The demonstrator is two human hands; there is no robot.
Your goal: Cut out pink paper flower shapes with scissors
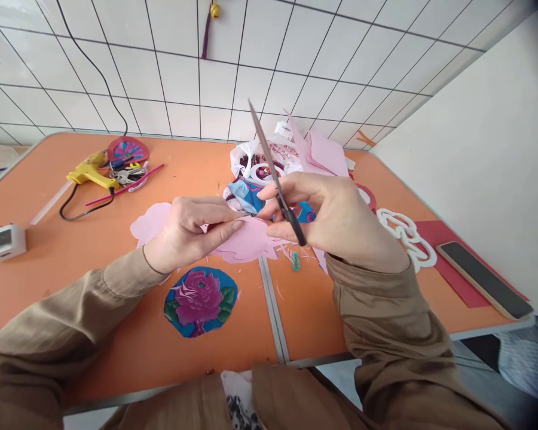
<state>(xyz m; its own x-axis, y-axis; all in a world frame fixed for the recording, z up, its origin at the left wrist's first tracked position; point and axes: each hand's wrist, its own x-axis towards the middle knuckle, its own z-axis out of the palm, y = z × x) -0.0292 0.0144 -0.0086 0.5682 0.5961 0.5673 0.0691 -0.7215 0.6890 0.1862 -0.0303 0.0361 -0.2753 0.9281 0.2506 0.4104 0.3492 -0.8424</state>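
My left hand (192, 230) pinches the edge of a pink paper cut-out (246, 242), holding it just above the orange table (72, 263). My right hand (336, 218) is closed round the handles of dark scissors (273, 173). The blades point up and away toward the tiled wall, closed together. The scissor handles sit beside the pink paper's right edge. A round piece printed with a purple rose on blue (201, 300) lies on the table below my left hand.
A yellow glue gun (89, 170) with a black cord, keys and a pink stick lie at the far left. A white box (3, 240) sits at the left edge. Bags and pink sheets (323, 152) pile up behind. White paper chain (407, 236), red sheet and phone (484, 278) lie right.
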